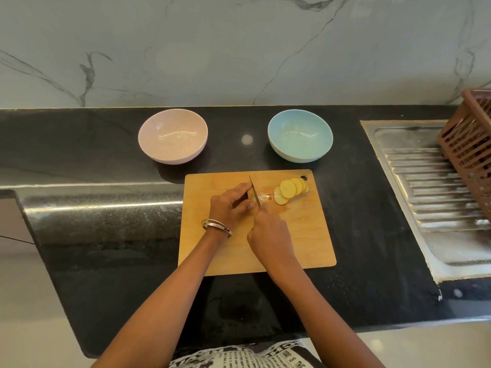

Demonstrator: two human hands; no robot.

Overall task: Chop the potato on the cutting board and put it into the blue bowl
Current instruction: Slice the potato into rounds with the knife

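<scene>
blue bowl (300, 139), pink bowl (172, 136), black counter (106, 155).

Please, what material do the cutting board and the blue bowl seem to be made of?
Board: likely wood or bamboo, matt tan with faint grain. Blue bowl: glossy, with light reflections inside; ceramic or hard plastic, I cannot tell which.

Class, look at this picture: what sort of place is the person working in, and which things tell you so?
Most likely a home kitchen: a dark stone counter, a steel sink drainboard beside it, and a wooden cutting board bearing potato slices.
</scene>
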